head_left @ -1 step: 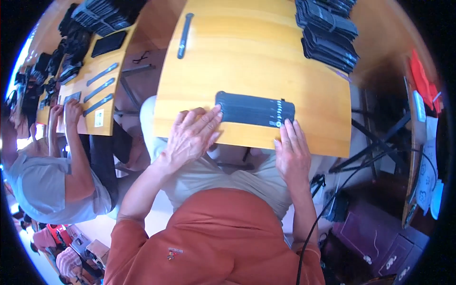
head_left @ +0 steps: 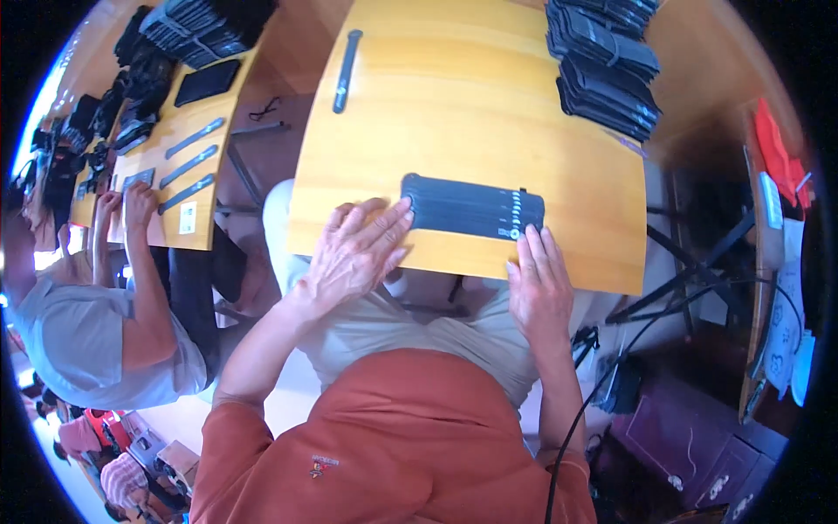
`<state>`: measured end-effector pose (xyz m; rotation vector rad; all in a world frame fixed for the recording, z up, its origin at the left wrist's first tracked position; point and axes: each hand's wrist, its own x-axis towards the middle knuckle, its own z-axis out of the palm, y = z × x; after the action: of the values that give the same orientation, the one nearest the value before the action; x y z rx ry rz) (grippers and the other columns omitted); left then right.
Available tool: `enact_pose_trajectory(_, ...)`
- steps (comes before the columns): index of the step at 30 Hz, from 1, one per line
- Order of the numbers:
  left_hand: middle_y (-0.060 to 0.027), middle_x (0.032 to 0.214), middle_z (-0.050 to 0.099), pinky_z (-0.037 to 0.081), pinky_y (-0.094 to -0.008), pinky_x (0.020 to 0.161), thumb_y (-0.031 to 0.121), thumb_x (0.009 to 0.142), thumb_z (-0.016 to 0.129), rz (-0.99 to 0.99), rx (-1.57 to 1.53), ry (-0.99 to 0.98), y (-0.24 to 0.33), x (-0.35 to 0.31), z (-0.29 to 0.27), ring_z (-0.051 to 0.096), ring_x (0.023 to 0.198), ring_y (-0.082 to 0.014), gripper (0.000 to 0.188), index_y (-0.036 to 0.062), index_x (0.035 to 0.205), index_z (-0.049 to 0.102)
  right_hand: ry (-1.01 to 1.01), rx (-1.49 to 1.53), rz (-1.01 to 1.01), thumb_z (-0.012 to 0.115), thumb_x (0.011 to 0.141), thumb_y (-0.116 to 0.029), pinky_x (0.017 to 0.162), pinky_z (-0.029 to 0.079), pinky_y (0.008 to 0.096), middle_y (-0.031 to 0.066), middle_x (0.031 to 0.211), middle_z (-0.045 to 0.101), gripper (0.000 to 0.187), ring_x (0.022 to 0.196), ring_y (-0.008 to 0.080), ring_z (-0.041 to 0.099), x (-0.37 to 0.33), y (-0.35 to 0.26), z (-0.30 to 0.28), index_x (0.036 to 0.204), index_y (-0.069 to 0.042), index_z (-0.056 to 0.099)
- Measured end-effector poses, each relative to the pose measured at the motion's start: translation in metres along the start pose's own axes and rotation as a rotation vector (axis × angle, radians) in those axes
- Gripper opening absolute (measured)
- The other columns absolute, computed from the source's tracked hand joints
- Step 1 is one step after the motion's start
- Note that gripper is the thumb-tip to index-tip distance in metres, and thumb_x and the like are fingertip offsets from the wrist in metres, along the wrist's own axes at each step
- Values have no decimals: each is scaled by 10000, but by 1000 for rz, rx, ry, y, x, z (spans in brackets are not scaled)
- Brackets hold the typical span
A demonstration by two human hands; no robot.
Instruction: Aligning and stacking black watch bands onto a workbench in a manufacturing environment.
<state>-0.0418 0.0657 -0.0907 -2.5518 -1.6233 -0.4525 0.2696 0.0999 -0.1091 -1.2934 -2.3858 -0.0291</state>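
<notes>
Several narrow dark strips [head_left: 461,207] lie flat, side by side, in a neat rectangular row near the front of the table; I cannot make out their kind. White marks line up across their right ends. My left hand [head_left: 356,251] rests at the row's left end, fingers stretched out and fingertips touching it. At the lower right corner, my right hand [head_left: 539,281] has its fingers extended against the row's edge. Farther off, a single dark strip [head_left: 346,72] with a rounded end lies by itself toward the table's left edge.
Stacked dark folded bundles [head_left: 607,94] stand at the far right of the wooden table [head_left: 436,131]. To the left, a person [head_left: 87,332] works at another table [head_left: 196,229] holding three strips and dark piles. A black cable [head_left: 602,389] passes beside my right arm.
</notes>
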Motion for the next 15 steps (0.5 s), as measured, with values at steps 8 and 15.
enact_pose_trajectory(8, -127, 1385, 655, 432, -442, 1121, 268, 980, 667, 46, -428, -115, -61, -1, -2, 570, 1315, -328, 422, 24, 1325, 654, -8, -2, 7, 726, 921, -147, 1137, 451, 459, 168, 1390, 638, 395, 1351, 368, 554, 1, -4, 0, 1273, 27, 682)
enact_pose_trajectory(15, -233, 1393, 618, 449, -491, 1094, 347, 942, 712, -244, 26, 307, -126, 54, 26, 567, 1296, -378, 540, -28, 1320, 617, -27, -37, 19, 701, 943, -134, 1149, 438, 443, 154, 1425, 624, 388, 1382, 353, 530, -1, -5, 2, 1301, 12, 675)
